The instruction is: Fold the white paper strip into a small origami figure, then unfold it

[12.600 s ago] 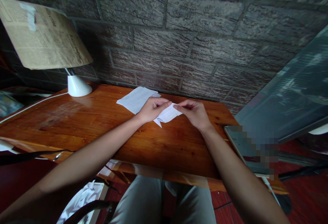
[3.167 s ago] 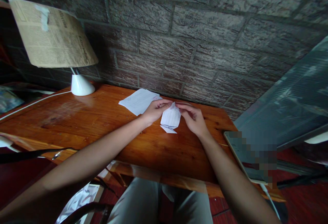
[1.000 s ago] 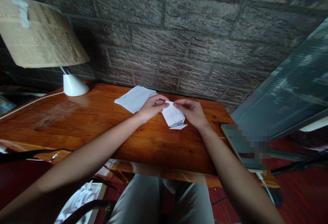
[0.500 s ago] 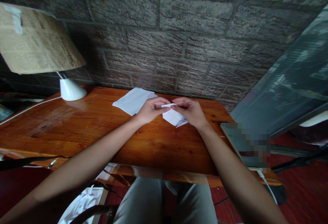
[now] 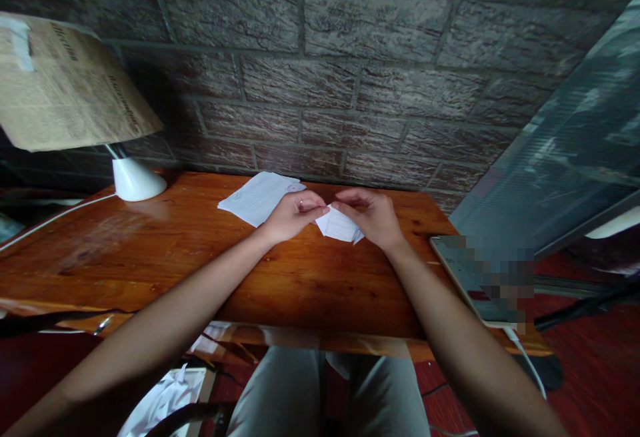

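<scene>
Paper (image 5: 341, 225), folded small, is pinched at its far edge by your left hand (image 5: 294, 215) and right hand (image 5: 374, 217), over the desk (image 5: 310, 290) near the paper stack (image 5: 257, 198); should you tug unevenly, it could tear or crease askew

The left hand (image 5: 289, 218) wears a slim, shiny ring (image 5: 301, 203). Both forearms (image 5: 195, 300) are bare as far as they show, smooth and slender. The trousers (image 5: 280, 393) are plain pale grey, loosely cut and softly creased.
</scene>
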The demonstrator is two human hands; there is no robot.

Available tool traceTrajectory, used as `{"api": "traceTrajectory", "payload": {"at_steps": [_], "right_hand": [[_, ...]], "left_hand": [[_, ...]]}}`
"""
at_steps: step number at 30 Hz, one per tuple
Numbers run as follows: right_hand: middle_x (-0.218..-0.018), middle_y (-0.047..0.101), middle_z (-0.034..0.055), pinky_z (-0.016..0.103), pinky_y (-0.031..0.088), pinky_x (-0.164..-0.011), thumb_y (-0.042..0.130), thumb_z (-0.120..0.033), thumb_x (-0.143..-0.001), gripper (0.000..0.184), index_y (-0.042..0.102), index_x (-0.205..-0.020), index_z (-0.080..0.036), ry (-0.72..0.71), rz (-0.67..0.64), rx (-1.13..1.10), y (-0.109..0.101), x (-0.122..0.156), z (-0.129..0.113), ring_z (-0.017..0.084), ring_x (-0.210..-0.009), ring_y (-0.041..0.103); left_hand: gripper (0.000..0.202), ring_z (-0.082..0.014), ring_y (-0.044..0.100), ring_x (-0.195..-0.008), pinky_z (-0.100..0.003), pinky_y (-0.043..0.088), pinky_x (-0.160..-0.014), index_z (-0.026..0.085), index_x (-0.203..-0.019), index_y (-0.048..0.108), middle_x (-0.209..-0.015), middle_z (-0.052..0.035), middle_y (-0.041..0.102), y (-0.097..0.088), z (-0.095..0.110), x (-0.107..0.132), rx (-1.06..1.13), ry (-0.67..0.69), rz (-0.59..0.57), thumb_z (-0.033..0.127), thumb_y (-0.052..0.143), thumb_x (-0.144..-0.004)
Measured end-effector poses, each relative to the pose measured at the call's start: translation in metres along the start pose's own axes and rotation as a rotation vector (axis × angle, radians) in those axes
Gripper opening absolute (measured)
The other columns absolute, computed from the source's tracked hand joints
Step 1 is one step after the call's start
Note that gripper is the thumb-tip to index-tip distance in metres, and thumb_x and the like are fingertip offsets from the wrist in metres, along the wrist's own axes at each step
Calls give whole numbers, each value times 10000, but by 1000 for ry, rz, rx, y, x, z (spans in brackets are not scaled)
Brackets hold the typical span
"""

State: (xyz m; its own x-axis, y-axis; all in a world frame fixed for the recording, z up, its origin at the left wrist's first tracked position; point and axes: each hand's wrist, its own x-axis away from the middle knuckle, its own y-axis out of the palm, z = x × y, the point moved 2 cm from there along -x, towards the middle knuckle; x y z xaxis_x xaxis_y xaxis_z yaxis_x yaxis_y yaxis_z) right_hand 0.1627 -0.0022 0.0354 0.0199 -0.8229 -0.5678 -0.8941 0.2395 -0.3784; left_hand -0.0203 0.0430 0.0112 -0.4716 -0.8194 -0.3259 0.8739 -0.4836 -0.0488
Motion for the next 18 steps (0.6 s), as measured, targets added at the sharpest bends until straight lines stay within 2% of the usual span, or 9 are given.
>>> {"api": "traceTrajectory", "payload": {"at_steps": [2, 4, 6, 9, 12, 18], "right_hand": [[-912, 755, 67, 376, 525, -855, 737, -450, -798, 221, 757, -853, -237, -101, 183, 187, -4, 4, -13, 239, -874, 680], [-799, 735, 58, 350, 524, -790, 674, -455, -857, 233, 755, -858, -236, -123, 260, 245, -3, 9, -23, 221, -771, 673], [-740, 728, 39, 328, 521, -714, 638, -450, -886, 243, 747, -858, -235, -104, 203, 231, 4, 13, -27, 195, -665, 661], [-831, 760, 38, 322, 538, -723, 670, -425, -862, 196, 733, -906, -245, -69, 89, 161, 20, 16, -22, 198, -702, 696], [-902, 767, 48, 330, 556, -747, 707, -414, -826, 216, 711, -964, -247, 8, 75, 86, 30, 15, -9, 210, -767, 718], [-874, 761, 52, 322, 564, -747, 716, -426, -804, 211, 706, -880, -229, 67, 38, -82, 33, 13, 8, 200, -767, 714]], "left_hand": [[291, -146, 621, -677, -278, 496, -663, 173, -781, 665, -726, -10, 689, -2, -1, -1, 41, -21, 71, 407, 809, -685], [329, -146, 624, -689, -277, 515, -661, 175, -789, 653, -733, -5, 689, -5, -1, -3, 99, -44, 163, 426, 823, -664], [357, -140, 626, -705, -274, 531, -675, 172, -794, 644, -741, 3, 686, -7, 1, -3, 151, -57, 230, 436, 835, -647], [389, -127, 628, -700, -280, 550, -708, 168, -799, 636, -729, 17, 674, -6, 4, -3, 208, -76, 253, 453, 842, -634], [402, -122, 634, -702, -289, 560, -737, 163, -797, 636, -732, 20, 675, -2, 5, -1, 236, -85, 224, 457, 850, -626], [398, -140, 657, -710, -296, 567, -719, 157, -812, 658, -727, 8, 689, 3, 5, 2, 226, -123, 144, 444, 860, -624]]}}
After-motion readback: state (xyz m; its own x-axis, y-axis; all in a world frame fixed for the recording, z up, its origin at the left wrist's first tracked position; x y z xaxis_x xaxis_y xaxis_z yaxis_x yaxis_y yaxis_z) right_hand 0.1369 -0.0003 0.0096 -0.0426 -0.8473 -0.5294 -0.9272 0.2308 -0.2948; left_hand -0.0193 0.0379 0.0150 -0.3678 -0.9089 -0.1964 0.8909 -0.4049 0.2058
